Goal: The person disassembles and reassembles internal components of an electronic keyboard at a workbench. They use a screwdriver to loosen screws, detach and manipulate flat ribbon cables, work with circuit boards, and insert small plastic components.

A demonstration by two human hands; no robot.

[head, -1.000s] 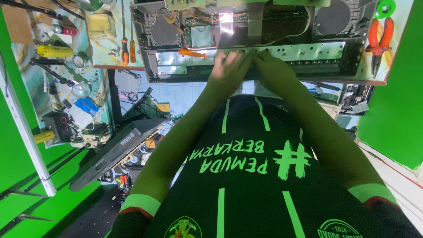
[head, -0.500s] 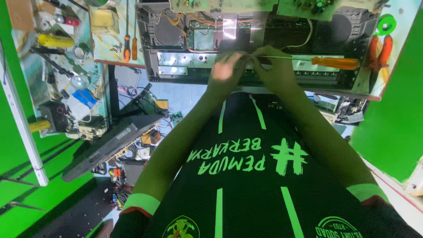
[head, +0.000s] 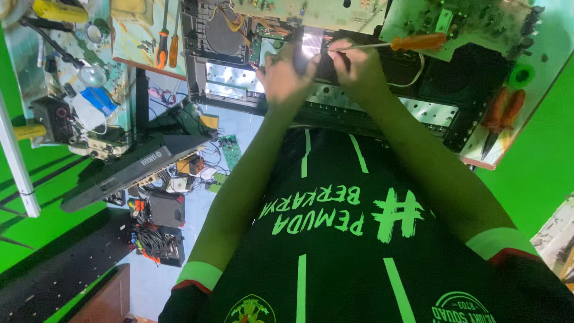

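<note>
An opened black electronic keyboard chassis [head: 382, 113] lies across the bench, showing metal plates, wiring and a round speaker [head: 222, 37]. Both my hands meet over its middle. My right hand [head: 362, 69] pinches the thin metal shaft of an orange-handled screwdriver [head: 418, 42], whose handle sticks out to the right. My left hand [head: 282, 75] rests on the chassis beside a pale flat ribbon cable [head: 311, 42], fingers curled toward the screwdriver tip; I cannot see whether they hold anything. A green circuit board [head: 472, 24] lies just beyond my right hand.
Two orange-handled screwdrivers [head: 162, 54] lie on the left bench part. Orange-handled pliers [head: 499, 116] and a green tape roll [head: 521, 75] sit at the right. A black keyboard [head: 125, 173] leans below the bench over tools and cables on the floor.
One second ago both hands lay flat on the chassis with nothing in them. The right hand has since taken the screwdriver, and both hands have moved further in over the chassis.
</note>
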